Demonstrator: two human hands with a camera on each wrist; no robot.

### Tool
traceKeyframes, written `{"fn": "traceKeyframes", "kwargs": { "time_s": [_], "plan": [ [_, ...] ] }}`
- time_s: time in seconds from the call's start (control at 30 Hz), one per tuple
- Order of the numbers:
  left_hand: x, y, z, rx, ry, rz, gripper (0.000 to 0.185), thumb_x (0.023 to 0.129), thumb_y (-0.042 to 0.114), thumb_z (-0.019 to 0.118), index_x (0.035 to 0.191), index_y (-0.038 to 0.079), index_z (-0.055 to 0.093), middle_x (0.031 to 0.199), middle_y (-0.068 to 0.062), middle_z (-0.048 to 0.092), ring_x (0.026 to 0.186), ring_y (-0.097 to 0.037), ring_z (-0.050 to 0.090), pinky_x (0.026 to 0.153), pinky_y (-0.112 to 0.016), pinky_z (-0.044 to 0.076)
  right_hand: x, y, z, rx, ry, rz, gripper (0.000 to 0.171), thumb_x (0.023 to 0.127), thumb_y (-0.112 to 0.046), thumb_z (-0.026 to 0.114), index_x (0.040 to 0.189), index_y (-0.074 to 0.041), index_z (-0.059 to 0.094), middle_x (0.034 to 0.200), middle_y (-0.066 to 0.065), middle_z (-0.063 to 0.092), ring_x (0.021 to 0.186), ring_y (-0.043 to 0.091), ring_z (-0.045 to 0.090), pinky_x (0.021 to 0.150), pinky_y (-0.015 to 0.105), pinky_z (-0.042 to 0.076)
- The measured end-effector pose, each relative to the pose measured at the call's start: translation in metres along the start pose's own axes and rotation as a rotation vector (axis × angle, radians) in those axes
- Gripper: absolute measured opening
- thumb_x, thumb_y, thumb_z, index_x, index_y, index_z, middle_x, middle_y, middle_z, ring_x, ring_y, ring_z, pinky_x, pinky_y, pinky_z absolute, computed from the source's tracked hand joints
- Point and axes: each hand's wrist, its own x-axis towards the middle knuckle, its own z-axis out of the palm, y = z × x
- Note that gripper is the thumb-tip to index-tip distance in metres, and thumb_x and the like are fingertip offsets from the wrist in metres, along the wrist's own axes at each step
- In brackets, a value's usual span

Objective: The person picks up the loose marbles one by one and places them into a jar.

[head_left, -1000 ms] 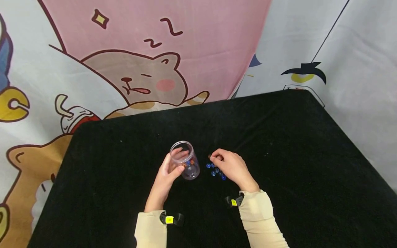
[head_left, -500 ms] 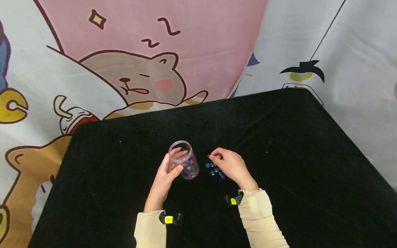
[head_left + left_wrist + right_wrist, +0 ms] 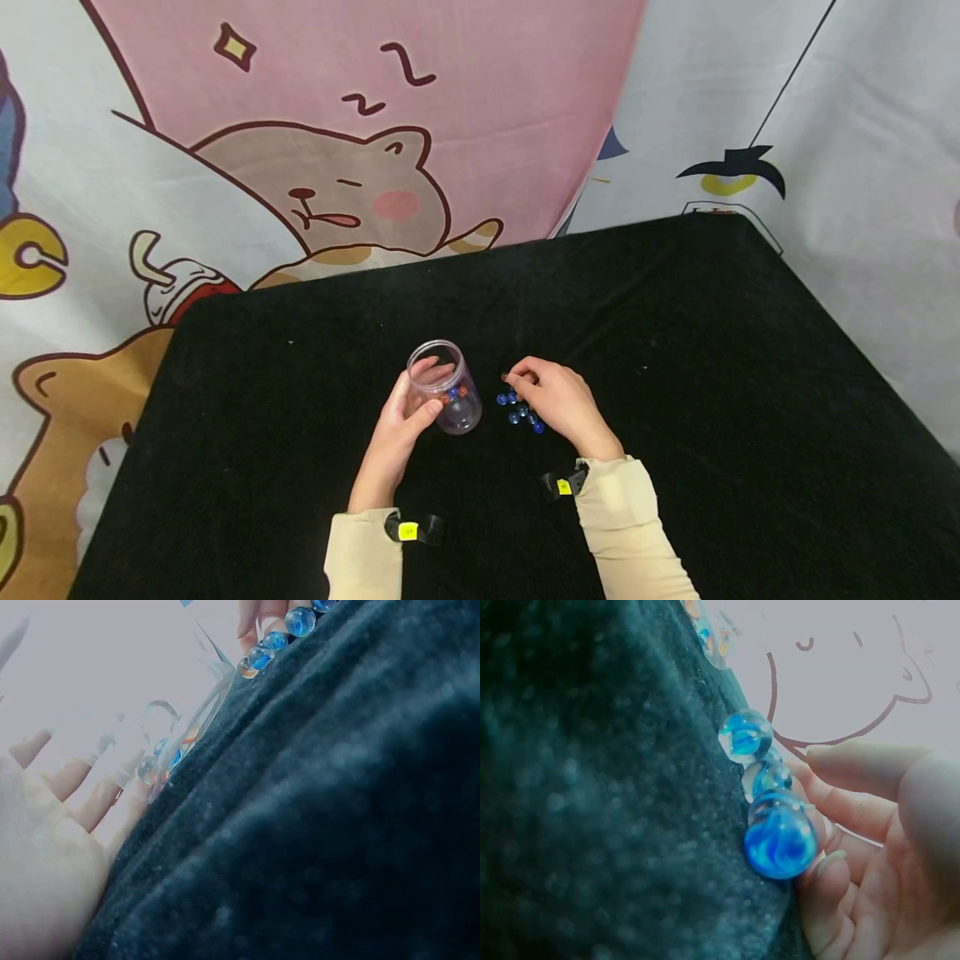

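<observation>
A clear plastic jar (image 3: 444, 386) stands upright on the black cloth with a few orange and blue marbles inside. My left hand (image 3: 403, 419) grips its near side, fingers curled round the wall (image 3: 142, 742). Just right of the jar lies a small cluster of blue marbles (image 3: 519, 410), and a reddish marble (image 3: 505, 377) sits at its far edge. My right hand (image 3: 553, 398) rests over the cluster, fingers loosely curled. Its fingertips (image 3: 832, 862) touch the blue marbles (image 3: 780, 838), and no marble shows pinched between finger and thumb.
The black cloth-covered table (image 3: 675, 350) stretches wide around the hands. A cartoon-printed fabric backdrop (image 3: 360, 167) hangs behind and to both sides. The table's far edge runs just below the drawing.
</observation>
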Motion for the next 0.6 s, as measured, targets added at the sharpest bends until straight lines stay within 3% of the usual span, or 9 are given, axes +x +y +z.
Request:
{"fn": "traceKeyframes", "kwargs": {
  "time_s": [0.27,0.6],
  "plan": [
    [0.0001,-0.0003,-0.0006,-0.007,0.001,-0.004,0.051,0.088,0.016,0.054,0.135,0.017,0.033,0.133,-0.006,0.043,0.12,-0.022,0.042,0.097,-0.043,0.033,0.0001,0.0001,0.0002,0.005,-0.002,-0.002,0.015,0.089,-0.036,0.051,0.085,-0.025,0.061,0.069,-0.007,0.055,0.056,0.014,0.05,0.052,0.031,0.039],
    [-0.0009,0.004,0.001,-0.012,-0.002,-0.013,0.05,0.089,0.009,0.051,0.135,0.015,0.032,0.133,-0.006,0.043,0.121,-0.022,0.042,0.097,-0.044,0.032,0.0002,-0.0002,0.0004,0.001,-0.001,-0.001,0.016,0.088,-0.037,0.051,0.084,-0.025,0.061,0.069,-0.007,0.055,0.056,0.013,0.05,0.052,0.031,0.039]
  ]
}}
